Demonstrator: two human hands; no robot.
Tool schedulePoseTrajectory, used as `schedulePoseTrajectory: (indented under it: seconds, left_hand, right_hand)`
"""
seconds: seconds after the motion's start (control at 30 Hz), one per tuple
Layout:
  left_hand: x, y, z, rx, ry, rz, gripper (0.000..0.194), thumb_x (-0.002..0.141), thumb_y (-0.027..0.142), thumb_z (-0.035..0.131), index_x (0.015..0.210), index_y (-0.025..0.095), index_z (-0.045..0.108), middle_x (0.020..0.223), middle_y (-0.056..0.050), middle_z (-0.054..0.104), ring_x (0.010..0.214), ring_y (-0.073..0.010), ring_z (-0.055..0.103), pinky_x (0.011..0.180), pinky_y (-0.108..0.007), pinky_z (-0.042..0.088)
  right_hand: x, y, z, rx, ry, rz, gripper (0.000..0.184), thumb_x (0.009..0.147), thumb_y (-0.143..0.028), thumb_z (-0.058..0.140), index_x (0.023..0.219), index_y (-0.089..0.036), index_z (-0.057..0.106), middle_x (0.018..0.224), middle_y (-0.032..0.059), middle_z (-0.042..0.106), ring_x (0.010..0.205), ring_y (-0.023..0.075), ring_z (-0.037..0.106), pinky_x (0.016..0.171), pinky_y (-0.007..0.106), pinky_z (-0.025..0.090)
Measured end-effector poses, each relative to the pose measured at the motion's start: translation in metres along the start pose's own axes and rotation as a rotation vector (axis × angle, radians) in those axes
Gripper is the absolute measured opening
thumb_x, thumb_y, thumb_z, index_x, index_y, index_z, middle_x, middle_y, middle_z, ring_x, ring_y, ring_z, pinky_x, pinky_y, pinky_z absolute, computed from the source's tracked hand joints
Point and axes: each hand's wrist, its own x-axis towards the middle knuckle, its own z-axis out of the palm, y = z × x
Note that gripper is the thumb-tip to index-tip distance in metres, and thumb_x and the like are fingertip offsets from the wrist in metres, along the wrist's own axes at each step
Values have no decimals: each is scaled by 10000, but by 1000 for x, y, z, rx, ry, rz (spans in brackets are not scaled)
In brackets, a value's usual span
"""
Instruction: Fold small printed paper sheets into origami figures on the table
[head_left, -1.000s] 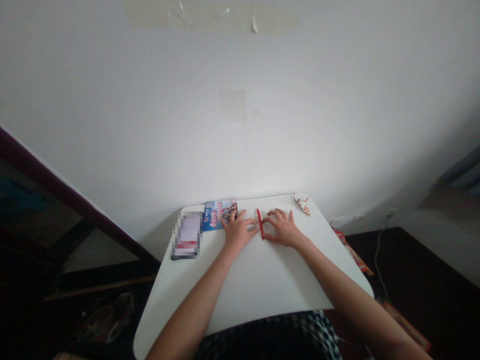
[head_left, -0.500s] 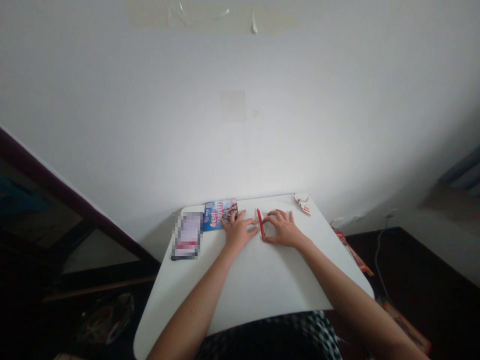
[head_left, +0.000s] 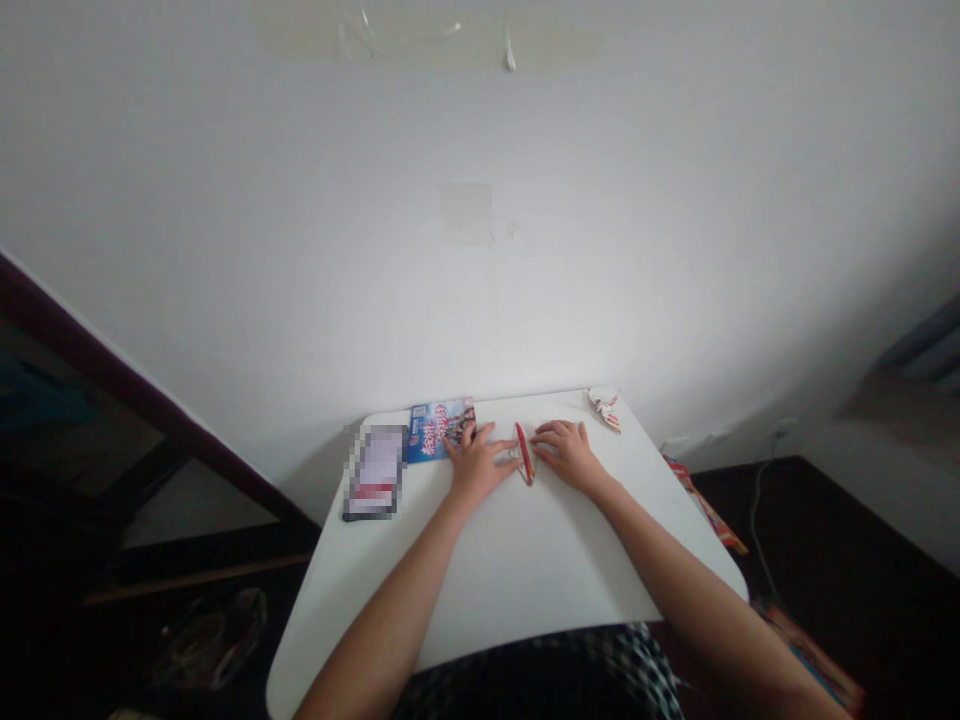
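Both my hands rest on a white table point(head_left: 510, 560) near its far edge. Between them lies a small folded paper piece point(head_left: 523, 452), red and white, standing up in a narrow ridge. My left hand point(head_left: 476, 460) lies flat with fingers spread, its thumb side touching the paper. My right hand point(head_left: 568, 452) presses on the paper's right side with its fingers stretched out together.
A blue printed leaflet point(head_left: 435, 427) lies just beyond my left hand. A phone point(head_left: 375, 470) sits at the table's far left. Another small folded paper figure point(head_left: 604, 405) lies at the far right corner. The white wall rises right behind the table; dark floor on both sides.
The paper piece has tipped slightly and shifted a little. My right hand has slid closer to it, fingers flatter. My left hand has stayed in place.
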Motion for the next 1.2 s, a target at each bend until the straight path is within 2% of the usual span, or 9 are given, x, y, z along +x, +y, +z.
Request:
schedulePoseTrajectory:
  seconds: [0.13, 0.23, 0.43, 0.6, 0.87, 0.97, 1.2]
  left_hand:
    - [1, 1, -1, -19, 14, -5, 234, 925, 551, 627, 1054, 460, 799, 1538, 17, 564, 1493, -388, 332, 1148, -844, 62]
    - [2, 2, -3, -13, 11, -9, 245, 908, 554, 649, 1089, 469, 791, 1565, 8, 536, 1507, -409, 307, 1145, -850, 52]
    - [4, 4, -11, 17, -49, -38, 339, 866, 583, 684, 1196, 524, 738, 1639, 14, 437, 1530, -451, 244, 1146, -847, 25]
    - [6, 4, -13, 50, -67, -15, 373, 878, 599, 657, 1244, 543, 702, 1674, 12, 376, 1555, -463, 189, 1117, -874, 2]
    - [17, -4, -12, 75, -154, 8, 501, 862, 664, 623, 1356, 583, 594, 1731, 26, 232, 1589, -443, 104, 1116, -862, 1]
    - [21, -7, -11, 78, -176, 9, 567, 843, 692, 620, 1392, 559, 573, 1738, 19, 214, 1594, -439, 78, 1136, -840, -6]
    - [16, -6, -6, 96, -98, 61, 557, 869, 655, 607, 1408, 515, 578, 1734, -2, 226, 1597, -418, 87, 1157, -816, -37]
  right_hand:
    - [1, -1, 5, -21, 58, 24, 249, 1009, -389, 544, 1089, -338, 775, 1269, 52, 688, 1289, 291, 515, 1177, 748, 167]
    - [1, -4, 5, -61, 56, 42, 243, 1001, -407, 562, 1112, -368, 774, 1294, 41, 679, 1313, 310, 490, 1173, 755, 172]
    - [2, -8, 3, -181, -13, 80, 298, 991, -408, 576, 1244, -477, 717, 1448, 34, 557, 1456, 375, 308, 1170, 772, 144]
    - [3, -13, 2, -240, -53, 105, 373, 993, -401, 561, 1341, -510, 641, 1529, 56, 464, 1506, 402, 232, 1157, 794, 126]
    - [8, -19, 9, -297, -69, 118, 516, 980, -344, 512, 1473, -497, 510, 1642, 68, 359, 1549, 428, 171, 1140, 829, 83]
    - [11, -20, 11, -306, -87, 122, 555, 968, -346, 510, 1505, -484, 470, 1659, 67, 336, 1553, 441, 160, 1129, 844, 74]
    - [10, -20, 12, -279, -48, 142, 549, 948, -299, 547, 1483, -422, 515, 1638, 78, 362, 1546, 395, 191, 1175, 789, 77]
